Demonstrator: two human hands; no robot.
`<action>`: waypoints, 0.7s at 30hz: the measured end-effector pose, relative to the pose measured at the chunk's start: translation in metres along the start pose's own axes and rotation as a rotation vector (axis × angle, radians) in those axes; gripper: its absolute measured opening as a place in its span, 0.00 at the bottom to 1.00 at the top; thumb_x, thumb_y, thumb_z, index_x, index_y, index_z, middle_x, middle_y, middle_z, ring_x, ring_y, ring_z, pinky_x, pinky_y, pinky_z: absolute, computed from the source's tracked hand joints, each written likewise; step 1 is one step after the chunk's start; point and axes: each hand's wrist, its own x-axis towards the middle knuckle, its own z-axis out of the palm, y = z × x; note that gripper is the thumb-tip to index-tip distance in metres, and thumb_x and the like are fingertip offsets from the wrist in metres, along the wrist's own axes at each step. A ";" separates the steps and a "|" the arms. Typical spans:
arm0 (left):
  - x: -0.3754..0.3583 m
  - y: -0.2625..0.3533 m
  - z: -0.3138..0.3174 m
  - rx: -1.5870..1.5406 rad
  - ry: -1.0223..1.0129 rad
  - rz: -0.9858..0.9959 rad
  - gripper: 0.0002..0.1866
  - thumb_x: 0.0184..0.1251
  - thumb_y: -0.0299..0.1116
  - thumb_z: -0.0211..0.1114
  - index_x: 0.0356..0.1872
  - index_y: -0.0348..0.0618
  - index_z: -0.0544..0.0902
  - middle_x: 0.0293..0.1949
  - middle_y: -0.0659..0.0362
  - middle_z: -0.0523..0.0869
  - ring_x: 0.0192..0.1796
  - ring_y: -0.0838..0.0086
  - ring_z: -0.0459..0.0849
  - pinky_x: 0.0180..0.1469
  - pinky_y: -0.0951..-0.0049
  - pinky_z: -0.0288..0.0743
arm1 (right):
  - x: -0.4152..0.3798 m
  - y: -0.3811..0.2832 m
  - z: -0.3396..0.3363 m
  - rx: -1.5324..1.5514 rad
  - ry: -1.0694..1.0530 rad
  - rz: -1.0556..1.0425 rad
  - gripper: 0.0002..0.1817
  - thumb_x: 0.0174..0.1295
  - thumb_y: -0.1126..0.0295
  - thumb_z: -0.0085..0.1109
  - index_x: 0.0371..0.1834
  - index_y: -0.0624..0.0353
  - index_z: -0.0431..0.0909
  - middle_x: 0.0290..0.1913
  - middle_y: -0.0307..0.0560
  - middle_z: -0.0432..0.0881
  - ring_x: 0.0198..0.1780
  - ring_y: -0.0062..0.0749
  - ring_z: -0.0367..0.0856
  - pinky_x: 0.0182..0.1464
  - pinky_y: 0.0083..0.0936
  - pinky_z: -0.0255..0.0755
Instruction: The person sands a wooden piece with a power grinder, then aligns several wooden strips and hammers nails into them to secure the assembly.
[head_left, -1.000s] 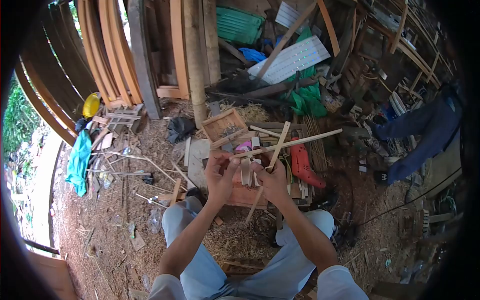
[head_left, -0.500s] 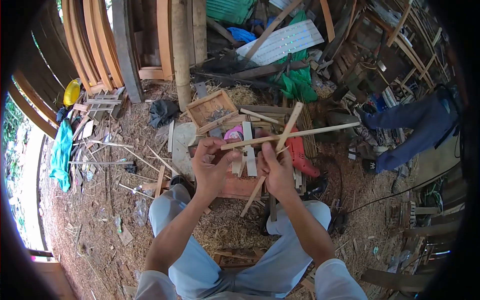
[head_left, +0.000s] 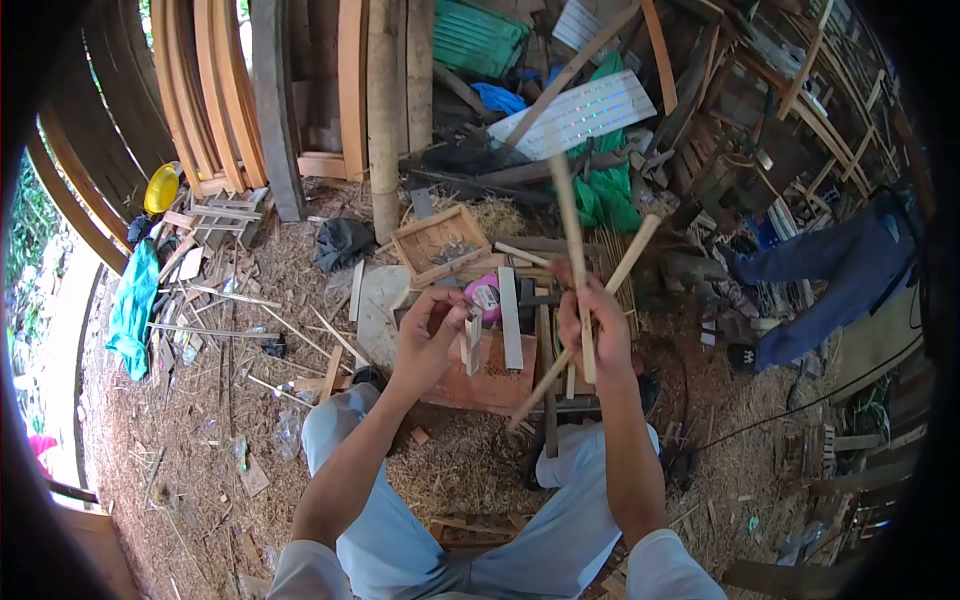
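My left hand (head_left: 430, 335) pinches a short pale wood piece (head_left: 471, 345) over the low work table. My right hand (head_left: 598, 320) is wrapped round thin wooden strips: one strip (head_left: 570, 215) stands nearly upright in view, its top end blurred, and another (head_left: 632, 258) crosses it on a diagonal. Between the hands, a flat pale slat (head_left: 510, 318) lies beside a pink round object (head_left: 484, 297). A reddish board (head_left: 490, 388) is under the hands. The red tool is hidden behind my right hand and arm.
Beyond the hands sits a wooden box (head_left: 440, 245) with small metal pieces. A bamboo post (head_left: 383, 130) rises behind it. At the right, another person's legs (head_left: 830, 270) extend inward. Sticks (head_left: 235, 295) and shavings litter the ground. A black cable (head_left: 800, 400) runs along the right.
My right hand has moved right and turned, swinging one strip from nearly level to upright. My left hand, with the short piece, is now farther from it. The view has shifted slightly.
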 end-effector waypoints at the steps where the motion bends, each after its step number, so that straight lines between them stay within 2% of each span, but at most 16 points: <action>1: 0.003 0.000 -0.001 -0.005 -0.010 0.031 0.10 0.72 0.30 0.55 0.49 0.39 0.70 0.41 0.58 0.78 0.44 0.74 0.81 0.46 0.73 0.75 | -0.001 -0.001 -0.002 -0.018 -0.161 0.103 0.23 0.69 0.60 0.44 0.60 0.66 0.67 0.17 0.35 0.65 0.16 0.13 0.58 0.17 0.13 0.51; 2: 0.007 -0.001 -0.004 0.000 -0.002 0.041 0.10 0.72 0.30 0.55 0.49 0.39 0.70 0.41 0.58 0.78 0.44 0.74 0.81 0.46 0.73 0.75 | -0.002 -0.002 -0.005 -0.052 -0.230 0.201 0.30 0.69 0.59 0.45 0.66 0.71 0.59 0.16 0.32 0.65 0.16 0.13 0.61 0.16 0.12 0.54; 3: 0.010 -0.002 -0.008 -0.118 0.025 0.006 0.10 0.73 0.31 0.53 0.49 0.39 0.70 0.41 0.59 0.78 0.42 0.73 0.81 0.44 0.72 0.75 | -0.004 0.002 -0.014 -0.053 -0.246 0.204 0.30 0.69 0.59 0.45 0.66 0.71 0.59 0.16 0.32 0.65 0.16 0.13 0.61 0.16 0.12 0.54; 4: 0.011 0.001 -0.012 -0.235 0.058 -0.031 0.10 0.74 0.32 0.51 0.50 0.39 0.69 0.42 0.59 0.77 0.40 0.73 0.81 0.43 0.71 0.75 | -0.004 0.009 -0.026 -0.086 -0.332 0.307 0.30 0.69 0.60 0.44 0.66 0.73 0.59 0.16 0.32 0.65 0.15 0.13 0.60 0.16 0.13 0.53; 5: 0.011 0.004 -0.016 -0.224 0.079 -0.029 0.10 0.74 0.32 0.51 0.50 0.39 0.69 0.42 0.59 0.77 0.40 0.73 0.81 0.43 0.71 0.75 | -0.005 0.015 -0.035 -0.118 -0.421 0.414 0.30 0.68 0.60 0.43 0.66 0.74 0.59 0.17 0.32 0.65 0.15 0.13 0.60 0.16 0.13 0.53; 7: 0.014 0.017 -0.017 -0.388 0.139 0.005 0.10 0.75 0.32 0.49 0.51 0.40 0.69 0.42 0.59 0.77 0.38 0.72 0.80 0.41 0.71 0.75 | -0.010 0.013 -0.033 -0.120 -0.461 0.452 0.31 0.68 0.60 0.44 0.65 0.76 0.58 0.17 0.32 0.65 0.14 0.14 0.59 0.15 0.13 0.52; 8: 0.016 0.022 -0.019 -0.375 0.145 0.012 0.14 0.75 0.33 0.49 0.56 0.39 0.68 0.44 0.58 0.78 0.37 0.73 0.80 0.40 0.71 0.75 | -0.011 0.010 -0.030 -0.130 -0.479 0.477 0.31 0.68 0.61 0.44 0.65 0.78 0.57 0.17 0.32 0.65 0.13 0.14 0.59 0.15 0.14 0.50; 9: 0.015 0.025 -0.022 -0.372 0.158 0.016 0.14 0.75 0.33 0.49 0.56 0.39 0.68 0.44 0.58 0.78 0.37 0.73 0.80 0.40 0.71 0.75 | -0.012 0.008 -0.029 -0.132 -0.490 0.486 0.31 0.68 0.61 0.44 0.65 0.78 0.57 0.17 0.32 0.65 0.13 0.14 0.59 0.15 0.14 0.50; 11: 0.016 0.030 -0.027 -0.395 0.150 -0.054 0.18 0.75 0.34 0.49 0.61 0.39 0.66 0.46 0.58 0.78 0.36 0.74 0.81 0.40 0.71 0.76 | -0.013 0.002 -0.025 -0.150 -0.489 0.540 0.25 0.67 0.65 0.47 0.59 0.77 0.67 0.18 0.33 0.66 0.18 0.15 0.59 0.20 0.15 0.52; 13: 0.015 0.036 -0.031 -0.444 0.139 -0.063 0.20 0.75 0.35 0.49 0.64 0.40 0.65 0.48 0.58 0.79 0.33 0.74 0.81 0.39 0.71 0.77 | -0.015 0.004 -0.025 -0.120 -0.487 0.548 0.23 0.67 0.66 0.48 0.58 0.75 0.70 0.19 0.34 0.67 0.19 0.15 0.61 0.22 0.15 0.53; 15: 0.015 0.035 -0.038 -0.497 0.074 -0.074 0.17 0.74 0.34 0.53 0.59 0.40 0.72 0.46 0.60 0.79 0.42 0.79 0.79 0.40 0.75 0.76 | -0.015 0.008 -0.033 -0.430 -0.464 0.455 0.22 0.67 0.66 0.48 0.60 0.71 0.70 0.21 0.37 0.71 0.22 0.16 0.66 0.23 0.17 0.57; 16: 0.016 0.034 -0.039 -0.498 0.074 -0.073 0.17 0.74 0.34 0.53 0.59 0.40 0.72 0.46 0.60 0.79 0.42 0.79 0.79 0.40 0.75 0.76 | -0.014 0.008 -0.033 -0.431 -0.464 0.455 0.22 0.67 0.66 0.48 0.60 0.71 0.70 0.21 0.37 0.71 0.22 0.16 0.66 0.23 0.17 0.57; 19: 0.015 0.032 -0.044 -0.527 0.056 -0.078 0.15 0.73 0.37 0.55 0.55 0.40 0.75 0.42 0.61 0.80 0.38 0.78 0.80 0.39 0.76 0.75 | -0.015 0.007 -0.024 -0.549 -0.479 0.489 0.20 0.67 0.68 0.50 0.59 0.67 0.71 0.25 0.40 0.75 0.24 0.18 0.71 0.26 0.18 0.61; 21: 0.015 0.032 -0.042 -0.414 0.147 -0.110 0.15 0.72 0.38 0.56 0.53 0.40 0.75 0.40 0.62 0.80 0.34 0.79 0.80 0.37 0.79 0.74 | -0.022 0.010 -0.010 -0.504 -0.350 0.336 0.19 0.64 0.67 0.52 0.54 0.70 0.72 0.23 0.40 0.74 0.24 0.20 0.71 0.26 0.16 0.62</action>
